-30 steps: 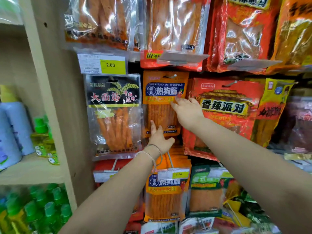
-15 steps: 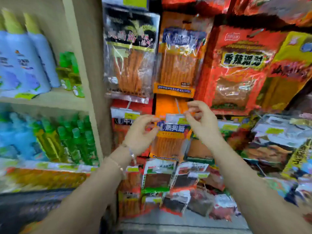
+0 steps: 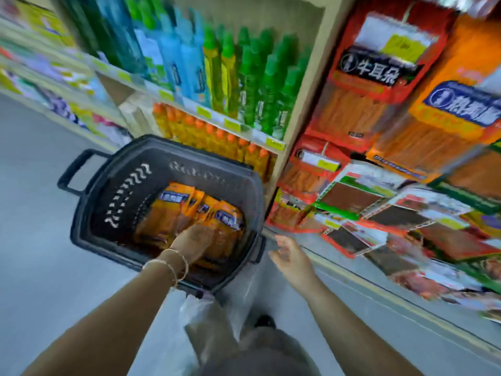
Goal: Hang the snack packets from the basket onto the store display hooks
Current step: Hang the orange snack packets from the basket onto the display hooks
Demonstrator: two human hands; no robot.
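Inside the dark basket (image 3: 116,196), low centre: left hand (image 3: 193,240), palm down, fingers reaching in among the orange snack packets (image 3: 173,210) and touching them. Motion blur hid whether the fingers were closed round one. The wrist carried thin bracelets (image 3: 174,263).

Snack packets: several, orange with blue labels, leaned together in the right-hand half of the basket; all lay within it.

Basket: black plastic with slotted walls and a loop handle (image 3: 74,170) at its far left end. It sat on the grey floor (image 3: 35,267), just beside the foot of the shelving.

Right hand (image 3: 287,256): outside the basket, just beside its right rim, fingers loosely spread, holding nothing.

Clear plastic bag (image 3: 214,318): lay below the basket's near edge, between the two forearms.

Display, right: hanging packets in rows, among them a red packet (image 3: 366,85) with a black label and an orange packet (image 3: 447,123) with a blue label. A yellow price tag (image 3: 404,46) sat over the red one. The lower rows were blurred.

Shelf behind the basket: held green bottles (image 3: 271,85) and blue bottles (image 3: 176,58), with orange-capped bottles (image 3: 217,137) one tier down.
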